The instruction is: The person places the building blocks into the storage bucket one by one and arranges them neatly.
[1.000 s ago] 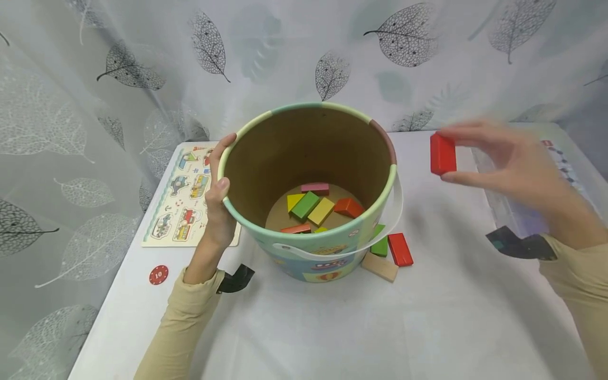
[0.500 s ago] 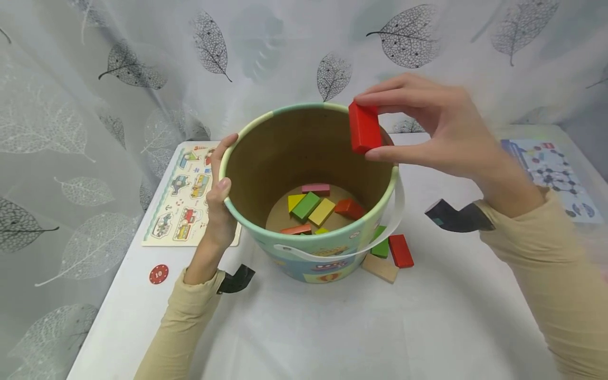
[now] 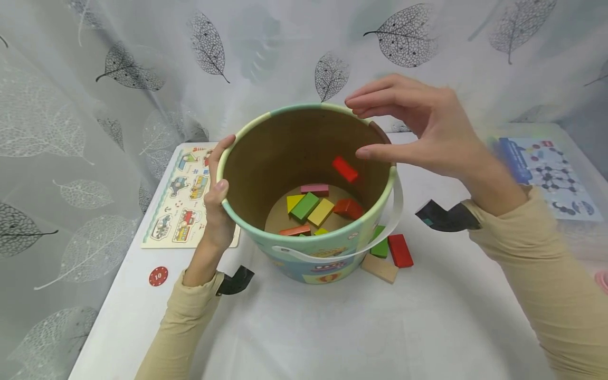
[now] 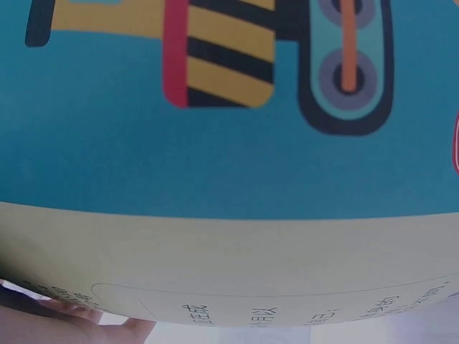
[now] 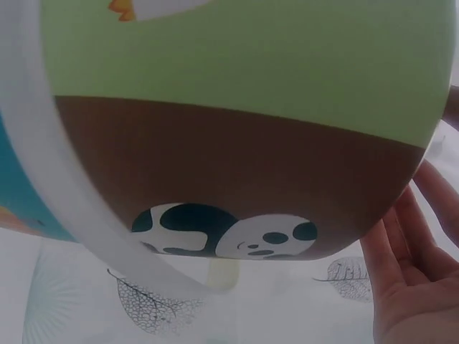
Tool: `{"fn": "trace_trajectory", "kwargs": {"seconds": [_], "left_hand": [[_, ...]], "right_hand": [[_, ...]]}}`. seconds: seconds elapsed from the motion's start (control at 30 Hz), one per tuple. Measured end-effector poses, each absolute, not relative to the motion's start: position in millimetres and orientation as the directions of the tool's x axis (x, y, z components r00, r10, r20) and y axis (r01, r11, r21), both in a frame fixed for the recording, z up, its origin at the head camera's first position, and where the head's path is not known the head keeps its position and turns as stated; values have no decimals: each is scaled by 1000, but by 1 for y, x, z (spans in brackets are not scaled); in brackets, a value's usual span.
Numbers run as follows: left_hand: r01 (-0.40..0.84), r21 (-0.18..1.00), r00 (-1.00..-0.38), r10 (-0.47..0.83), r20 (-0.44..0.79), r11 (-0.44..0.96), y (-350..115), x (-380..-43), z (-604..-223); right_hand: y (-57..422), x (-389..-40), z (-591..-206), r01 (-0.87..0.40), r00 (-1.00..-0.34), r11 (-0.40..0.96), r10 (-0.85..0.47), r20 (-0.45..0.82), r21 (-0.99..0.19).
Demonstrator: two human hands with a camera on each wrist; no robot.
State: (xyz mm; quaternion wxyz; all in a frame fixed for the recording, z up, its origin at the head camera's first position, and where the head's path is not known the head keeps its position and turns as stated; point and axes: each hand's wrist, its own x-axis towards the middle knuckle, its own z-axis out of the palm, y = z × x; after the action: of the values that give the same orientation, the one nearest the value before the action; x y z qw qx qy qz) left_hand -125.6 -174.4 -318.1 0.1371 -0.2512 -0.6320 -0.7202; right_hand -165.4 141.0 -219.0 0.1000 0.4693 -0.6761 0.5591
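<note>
A round bucket [image 3: 313, 253] with a printed outside stands on the table, its mouth tilted toward me. My left hand [image 3: 219, 195] grips its left rim, thumb over the edge. Over the right rim, my right hand [image 3: 418, 124] is spread with nothing between thumb and fingers. Below its thumb a red block [image 3: 345, 169] is in mid-air inside the bucket. On the bucket floor lie a green block [image 3: 305, 206], a yellow block [image 3: 321, 212], a pink block [image 3: 314, 189] and several others. The left wrist view shows mostly the bucket wall [image 4: 229, 172].
Right of the bucket's base lie a red block [image 3: 400, 250], a green block [image 3: 380, 244] and a plain wooden block [image 3: 380, 268]. A picture puzzle board [image 3: 182, 211] and a red chip [image 3: 158, 275] are at left. A clear plastic box [image 3: 560, 179] stands at right.
My right hand carried the red block leftward from the right side to over the bucket, then let it go. The block has dropped inside. The left hand stayed on the rim.
</note>
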Motion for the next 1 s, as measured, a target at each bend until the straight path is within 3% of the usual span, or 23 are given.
{"fn": "trace_trajectory", "kwargs": {"seconds": [0.3, 0.57, 0.63, 0.7, 0.93, 1.0], "left_hand": [[529, 836, -824, 150, 547, -144, -188, -142, -338], [533, 833, -821, 149, 551, -146, -189, -142, -339], [539, 831, -819, 142, 555, -140, -188, -140, -337], [542, 830, -820, 134, 557, -132, -187, -138, -334], [539, 832, -825, 115, 553, -133, -177, -128, -322], [543, 829, -823, 112, 557, -130, -175, -126, -318]], "right_hand": [[165, -160, -226, -731, -569, -96, -459, 682, -675], [207, -140, -254, -608, -707, -124, -364, 606, -784], [217, -138, -267, -604, -710, -117, -369, 600, -788], [224, -135, -281, -600, -715, -68, -401, 573, -797], [235, -118, -336, -599, -760, 369, -541, 360, -711], [235, -112, -351, -580, -765, 402, -568, 304, -708]]}}
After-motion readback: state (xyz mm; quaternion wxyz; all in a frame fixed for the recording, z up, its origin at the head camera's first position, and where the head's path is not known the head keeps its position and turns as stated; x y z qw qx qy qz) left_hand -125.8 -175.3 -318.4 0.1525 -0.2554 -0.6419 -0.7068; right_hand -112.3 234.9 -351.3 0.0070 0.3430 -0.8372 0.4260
